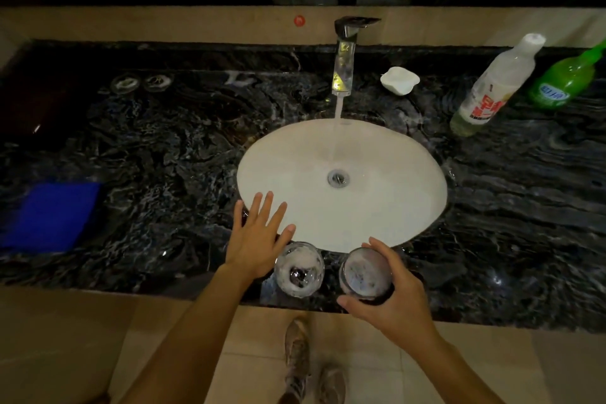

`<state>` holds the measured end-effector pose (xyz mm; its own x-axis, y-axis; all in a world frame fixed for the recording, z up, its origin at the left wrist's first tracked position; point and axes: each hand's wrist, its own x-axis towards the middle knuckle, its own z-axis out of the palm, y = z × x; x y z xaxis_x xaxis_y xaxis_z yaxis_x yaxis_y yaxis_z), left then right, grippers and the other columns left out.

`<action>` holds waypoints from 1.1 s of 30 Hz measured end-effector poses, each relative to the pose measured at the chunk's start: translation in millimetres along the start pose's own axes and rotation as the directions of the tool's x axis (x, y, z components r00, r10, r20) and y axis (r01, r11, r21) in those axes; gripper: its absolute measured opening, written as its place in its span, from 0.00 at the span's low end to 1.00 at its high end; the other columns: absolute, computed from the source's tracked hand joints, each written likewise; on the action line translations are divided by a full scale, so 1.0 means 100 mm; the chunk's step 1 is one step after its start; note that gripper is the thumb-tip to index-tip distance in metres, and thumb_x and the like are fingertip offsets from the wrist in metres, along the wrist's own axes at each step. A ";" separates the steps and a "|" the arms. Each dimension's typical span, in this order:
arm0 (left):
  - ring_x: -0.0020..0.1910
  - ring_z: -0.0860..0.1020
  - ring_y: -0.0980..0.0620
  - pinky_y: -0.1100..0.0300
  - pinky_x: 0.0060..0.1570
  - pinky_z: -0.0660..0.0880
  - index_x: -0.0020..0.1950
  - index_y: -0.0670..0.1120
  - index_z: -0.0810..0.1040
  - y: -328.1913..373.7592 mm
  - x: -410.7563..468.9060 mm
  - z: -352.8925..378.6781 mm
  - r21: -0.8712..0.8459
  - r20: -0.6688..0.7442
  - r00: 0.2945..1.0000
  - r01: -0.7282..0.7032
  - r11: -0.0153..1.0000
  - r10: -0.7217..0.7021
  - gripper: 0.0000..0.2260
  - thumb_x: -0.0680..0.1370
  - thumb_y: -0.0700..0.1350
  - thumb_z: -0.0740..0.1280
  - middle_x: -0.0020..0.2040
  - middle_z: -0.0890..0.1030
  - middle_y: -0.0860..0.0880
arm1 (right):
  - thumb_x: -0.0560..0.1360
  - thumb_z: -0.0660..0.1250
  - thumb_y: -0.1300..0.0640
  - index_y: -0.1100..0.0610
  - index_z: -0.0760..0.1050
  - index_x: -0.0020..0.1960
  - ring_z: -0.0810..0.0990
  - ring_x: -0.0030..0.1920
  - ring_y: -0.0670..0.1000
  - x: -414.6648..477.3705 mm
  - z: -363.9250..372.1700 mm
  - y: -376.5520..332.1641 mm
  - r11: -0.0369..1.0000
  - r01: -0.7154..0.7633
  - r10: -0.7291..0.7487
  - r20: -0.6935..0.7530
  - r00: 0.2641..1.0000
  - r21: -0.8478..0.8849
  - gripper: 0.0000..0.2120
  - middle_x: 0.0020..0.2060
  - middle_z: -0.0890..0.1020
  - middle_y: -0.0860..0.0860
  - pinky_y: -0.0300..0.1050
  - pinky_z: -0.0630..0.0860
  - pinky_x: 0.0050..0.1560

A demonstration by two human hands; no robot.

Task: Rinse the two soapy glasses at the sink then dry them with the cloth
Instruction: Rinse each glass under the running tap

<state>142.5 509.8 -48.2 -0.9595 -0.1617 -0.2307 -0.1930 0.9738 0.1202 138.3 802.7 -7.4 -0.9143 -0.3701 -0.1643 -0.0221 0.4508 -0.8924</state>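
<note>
Two soapy glasses stand on the dark marble counter at the near rim of the white sink (pixel 410 207). The left glass (pixel 299 269) is foamy inside and stands free. My right hand (pixel 393 298) wraps around the right glass (pixel 365 274). My left hand (pixel 259 239) hovers flat with fingers spread, just left of the left glass, its thumb near the rim. Water runs from the tap (pixel 344 65) into the basin. A folded blue cloth (pixel 49 216) lies on the counter far to the left.
A white soap dish (pixel 400 80) sits right of the tap. A white detergent bottle (pixel 495 85) and a green bottle (pixel 564 79) stand at the back right. Two small round rings (pixel 141 82) lie at the back left. A mirror runs along the wall.
</note>
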 end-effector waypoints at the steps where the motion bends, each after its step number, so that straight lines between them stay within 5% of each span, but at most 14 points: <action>1: 0.83 0.40 0.45 0.37 0.79 0.36 0.84 0.56 0.50 0.00 0.00 0.02 -0.002 -0.011 1.000 -0.001 1.000 0.001 0.42 0.75 0.70 0.24 0.85 0.45 0.48 | 0.59 0.84 0.39 0.35 0.69 0.68 0.77 0.64 0.36 0.00 0.03 0.03 1.000 -0.006 0.006 -0.019 1.000 0.006 0.42 0.64 0.77 0.34 0.30 0.75 0.60; 6: 0.83 0.43 0.46 0.39 0.78 0.34 0.82 0.57 0.57 0.01 0.03 0.06 -0.016 -0.046 0.999 0.004 1.000 -0.005 0.39 0.78 0.70 0.30 0.84 0.49 0.48 | 0.58 0.82 0.38 0.35 0.74 0.60 0.81 0.57 0.38 0.04 0.12 0.07 1.000 -0.010 0.013 -0.110 0.994 0.027 0.33 0.54 0.83 0.34 0.31 0.79 0.53; 9: 0.84 0.46 0.45 0.39 0.78 0.35 0.82 0.56 0.59 0.00 0.06 0.09 0.003 -0.065 0.998 -0.008 1.000 0.008 0.36 0.80 0.70 0.34 0.84 0.52 0.48 | 0.61 0.85 0.47 0.42 0.77 0.61 0.82 0.57 0.39 0.24 0.13 0.04 0.997 -0.032 0.040 -0.131 0.991 0.063 0.31 0.54 0.84 0.38 0.33 0.79 0.52; 16: 0.83 0.49 0.46 0.37 0.79 0.42 0.81 0.55 0.63 -0.03 0.13 0.14 -0.011 -0.099 0.995 0.003 1.000 -0.004 0.32 0.83 0.69 0.43 0.83 0.53 0.48 | 0.63 0.84 0.53 0.50 0.77 0.59 0.79 0.46 0.37 1.45 0.10 -0.17 0.993 -0.121 0.120 -0.184 0.976 0.009 0.28 0.51 0.82 0.46 0.21 0.70 0.39; 20: 0.83 0.51 0.45 0.37 0.79 0.44 0.81 0.54 0.64 -0.06 0.18 0.15 0.000 -0.119 0.993 0.003 1.000 -0.003 0.32 0.82 0.69 0.43 0.83 0.55 0.48 | 0.64 0.83 0.49 0.52 0.75 0.61 0.79 0.51 0.48 2.17 0.17 -0.25 0.992 -0.113 0.099 -0.202 0.974 -0.063 0.30 0.53 0.81 0.48 0.20 0.69 0.39; 24: 0.83 0.54 0.44 0.37 0.79 0.45 0.80 0.53 0.67 -0.05 0.20 0.16 0.011 -0.119 0.993 0.017 1.000 -0.015 0.32 0.82 0.68 0.44 0.83 0.58 0.47 | 0.64 0.83 0.49 0.55 0.75 0.58 0.78 0.49 0.49 2.72 0.24 -0.32 0.989 -0.106 0.075 -0.260 0.963 -0.104 0.28 0.49 0.80 0.47 0.27 0.69 0.39; 27: 0.83 0.54 0.43 0.38 0.79 0.43 0.79 0.53 0.68 -0.04 0.22 0.13 -0.002 -0.114 0.993 0.020 1.000 -0.020 0.32 0.82 0.68 0.46 0.82 0.59 0.46 | 0.64 0.83 0.48 0.56 0.75 0.58 0.78 0.49 0.50 2.96 0.27 -0.37 0.990 -0.089 0.052 -0.313 0.948 -0.105 0.28 0.49 0.80 0.47 0.42 0.73 0.48; 33: 0.84 0.47 0.45 0.40 0.79 0.35 0.82 0.55 0.61 -0.01 0.21 0.00 -0.017 -0.050 0.998 0.033 0.999 -0.034 0.34 0.81 0.69 0.41 0.84 0.52 0.47 | 0.62 0.83 0.48 0.55 0.75 0.61 0.80 0.52 0.52 3.20 0.32 -0.40 0.991 -0.085 0.048 -0.323 0.945 -0.101 0.32 0.54 0.82 0.49 0.41 0.74 0.47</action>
<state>122.5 505.6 -53.5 -0.9614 -0.2021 -0.1865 -0.2279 0.9651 0.1289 -140.4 639.8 -37.8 -0.9959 -0.0657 -0.0624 0.0149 0.5607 -0.8279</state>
